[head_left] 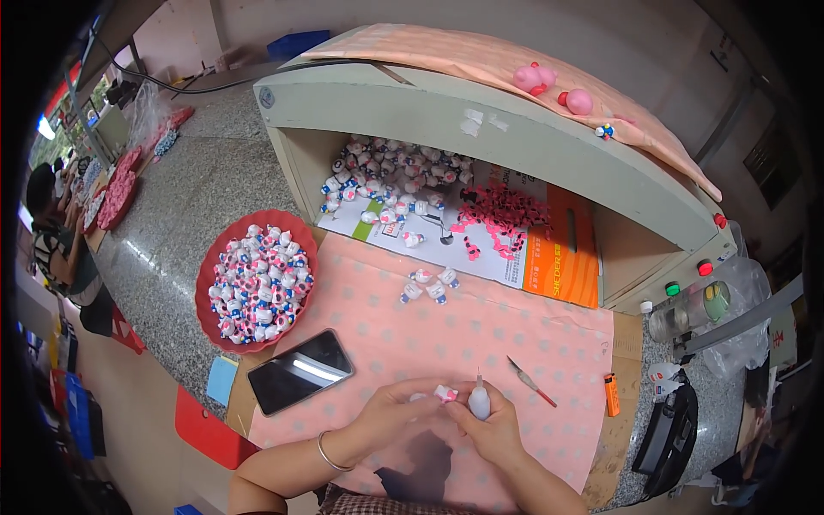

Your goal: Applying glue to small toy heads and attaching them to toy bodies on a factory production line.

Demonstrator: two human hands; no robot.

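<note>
At nine o'clock on the counter [172,215] sits a red bowl [209,296] heaped with small white, blue and pink figurines; just below it at seven o'clock lies a dark phone [300,371] on the pink cloth [481,326].

The left hand [396,412], at six o'clock, is closed in a pinch on one small figurine [445,393], which sits between the two hands, held just above the cloth. The right hand [495,425] touches it from the right, wrapped round a little white bottle [479,400] whose fine nozzle points up toward twelve.

To do this step well, I judge the figurine should be kept steady in the fingertips, the spot being worked turned toward the face, and the wrists rested on the cloth. The nozzle probably needs only a light squeeze; too much would smear.

A few loose figurines [429,285] lie at twelve o'clock from the hands. A thin red-tipped tool [530,382] lies at two o'clock, and an orange lighter [611,394] further right, at three o'clock.
</note>
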